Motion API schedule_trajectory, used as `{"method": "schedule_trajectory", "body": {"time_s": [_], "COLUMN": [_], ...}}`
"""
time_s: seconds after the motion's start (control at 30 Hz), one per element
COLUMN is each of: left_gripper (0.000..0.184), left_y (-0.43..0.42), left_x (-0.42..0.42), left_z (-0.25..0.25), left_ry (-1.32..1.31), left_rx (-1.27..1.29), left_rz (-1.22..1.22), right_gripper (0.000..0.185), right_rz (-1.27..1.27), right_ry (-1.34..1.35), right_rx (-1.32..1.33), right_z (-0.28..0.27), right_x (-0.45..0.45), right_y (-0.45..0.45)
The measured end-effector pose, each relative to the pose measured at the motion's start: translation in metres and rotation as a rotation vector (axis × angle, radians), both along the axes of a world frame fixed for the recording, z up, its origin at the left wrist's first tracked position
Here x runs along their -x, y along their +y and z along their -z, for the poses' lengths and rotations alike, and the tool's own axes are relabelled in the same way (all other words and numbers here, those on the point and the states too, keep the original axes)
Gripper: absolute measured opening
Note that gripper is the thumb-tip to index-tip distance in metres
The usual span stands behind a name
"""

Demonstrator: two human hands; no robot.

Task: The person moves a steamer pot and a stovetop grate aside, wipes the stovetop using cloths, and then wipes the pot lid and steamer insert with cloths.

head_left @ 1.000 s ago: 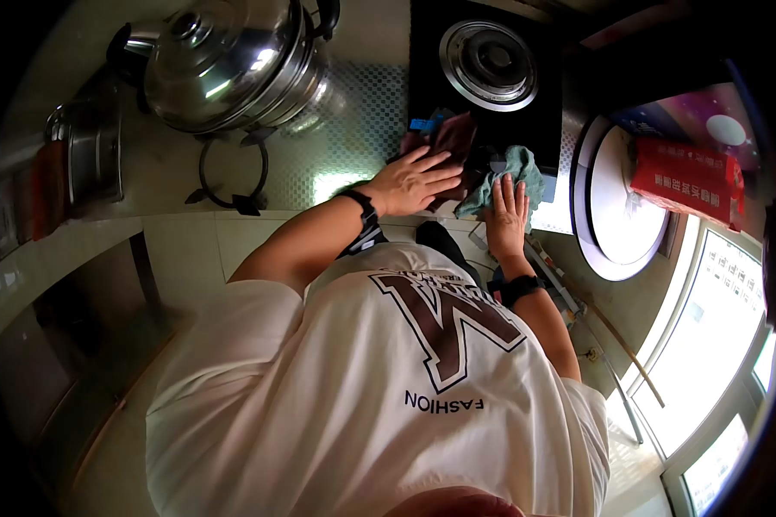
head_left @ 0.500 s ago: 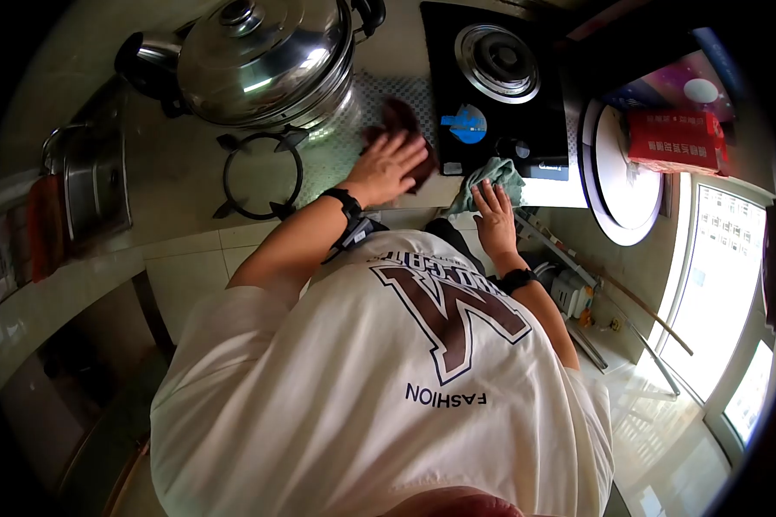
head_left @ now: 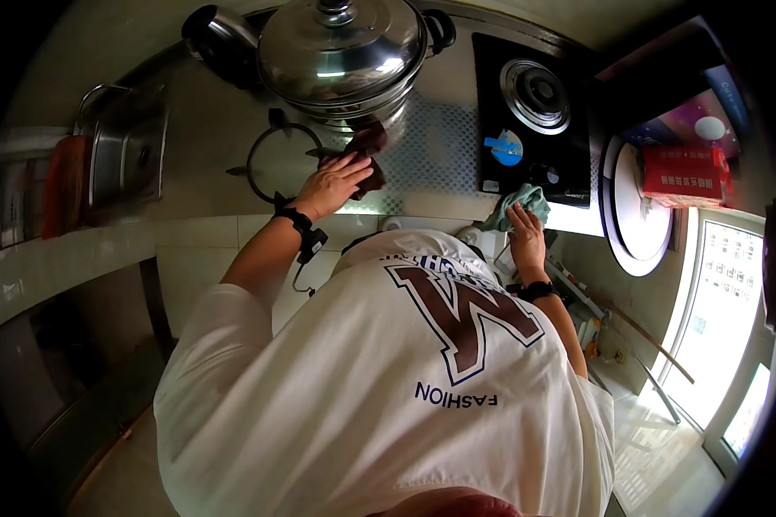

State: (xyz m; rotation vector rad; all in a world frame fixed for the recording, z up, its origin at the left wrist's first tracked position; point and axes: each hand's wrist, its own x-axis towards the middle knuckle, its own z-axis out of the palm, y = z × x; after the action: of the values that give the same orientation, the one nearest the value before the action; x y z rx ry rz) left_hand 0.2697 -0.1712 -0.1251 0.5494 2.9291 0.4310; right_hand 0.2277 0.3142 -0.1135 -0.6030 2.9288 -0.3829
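My left hand (head_left: 326, 191) presses a dark red cloth (head_left: 369, 175) onto the counter, just right of a black pot-support ring (head_left: 252, 164) and in front of a large steel pot (head_left: 345, 52). Its fingers are stretched over the cloth. My right hand (head_left: 528, 239) is at the counter's front edge, its fingers over a bunched green cloth (head_left: 530, 201) by the front of a black cooktop (head_left: 491, 103). The thumb of my right hand is hard to make out. Both wrists wear black bands.
A kettle with a black body (head_left: 220, 43) stands left of the pot. Farther left are a sink (head_left: 129, 155) and an orange cloth (head_left: 65, 185). On the right are round white lids (head_left: 642, 228) and a red box (head_left: 685, 172). A patterned strip (head_left: 444, 138) lies beside the cooktop.
My left hand has slid the dark red cloth left across the counter, away from the cooktop toward the pot-support ring. My right hand stays at the green cloth. The whole view has shifted.
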Motion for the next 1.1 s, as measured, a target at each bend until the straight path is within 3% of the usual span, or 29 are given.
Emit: {"method": "schedule_trajectory", "body": {"time_s": [0.17,0.27,0.33,0.43,0.5,0.57,0.6,0.63,0.7,0.73,0.8,0.87,0.9,0.93,0.97,1.0,1.07,1.1], "left_gripper": [0.051,0.044,0.034,0.033,0.041,0.038,0.036,0.034,0.034,0.034,0.034,0.036,0.037,0.037,0.039,0.044,0.053,0.056], "left_y": [-0.046,-0.076,-0.091,-0.097,-0.088,-0.09,-0.104,-0.124,-0.145,-0.139,-0.107,-0.083,-0.07,-0.056,-0.057,-0.052,-0.03,-0.02], "left_x": [-0.012,-0.006,0.004,0.025,0.032,0.033,0.032,0.032,0.04,0.049,0.07,0.099,0.115,0.129,0.153,0.17,0.185,0.186], "left_z": [0.004,0.018,0.018,0.024,0.001,-0.019,-0.024,-0.029,-0.071,-0.106,-0.181,-0.217,-0.227,-0.237,-0.233,-0.231,-0.232,-0.241], "left_ry": [0.084,0.167,0.188,0.141,0.01,0.13,0.09,0.045,0.2,0.203,0.502,0.526,0.525,0.488,0.607,0.673,0.464,0.404], "left_rx": [-0.053,-0.044,-0.263,-0.535,-0.942,-1.674,-1.939,-2.202,-2.198,-2.196,-1.791,-1.527,-1.382,-1.178,-0.796,-0.401,-0.147,-0.044], "left_rz": [-0.094,-0.254,-0.419,-0.779,-1.162,-1.263,-1.208,-1.135,-1.127,-1.122,-0.853,-0.688,-0.659,-0.542,-0.4,-0.281,-0.369,-0.398], "right_gripper": [0.069,0.059,0.044,0.037,0.029,0.024,0.026,0.028,0.031,0.03,0.028,0.027,0.027,0.027,0.027,0.031,0.043,0.043], "right_rz": [0.009,0.029,0.082,0.172,0.177,0.58,0.649,0.861,0.978,0.827,0.586,0.481,0.389,0.335,0.305,0.298,0.138,0.133], "right_ry": [-0.007,0.024,0.072,0.019,0.09,-0.347,-0.551,-0.66,-0.706,-0.764,-0.826,-0.645,-0.268,-0.07,-0.049,-0.311,-0.818,-0.804], "right_rx": [0.024,0.035,0.068,0.087,0.162,0.53,0.959,1.248,1.701,1.825,2.006,1.875,1.306,1.06,1.104,1.546,2.2,2.208], "right_z": [-0.001,-0.004,-0.001,0.003,0.012,0.016,0.034,-0.006,-0.054,-0.044,-0.021,-0.043,-0.058,-0.071,-0.082,-0.088,-0.097,-0.092], "right_x": [-0.001,0.0,0.003,0.012,0.014,0.021,0.025,0.02,0.019,0.02,0.025,0.031,0.032,0.036,0.041,0.045,0.05,0.049], "right_y": [0.0,-0.003,-0.003,0.002,0.012,0.026,0.044,0.028,0.01,0.024,0.061,0.042,0.025,0.012,0.0,-0.006,-0.006,-0.002]}}
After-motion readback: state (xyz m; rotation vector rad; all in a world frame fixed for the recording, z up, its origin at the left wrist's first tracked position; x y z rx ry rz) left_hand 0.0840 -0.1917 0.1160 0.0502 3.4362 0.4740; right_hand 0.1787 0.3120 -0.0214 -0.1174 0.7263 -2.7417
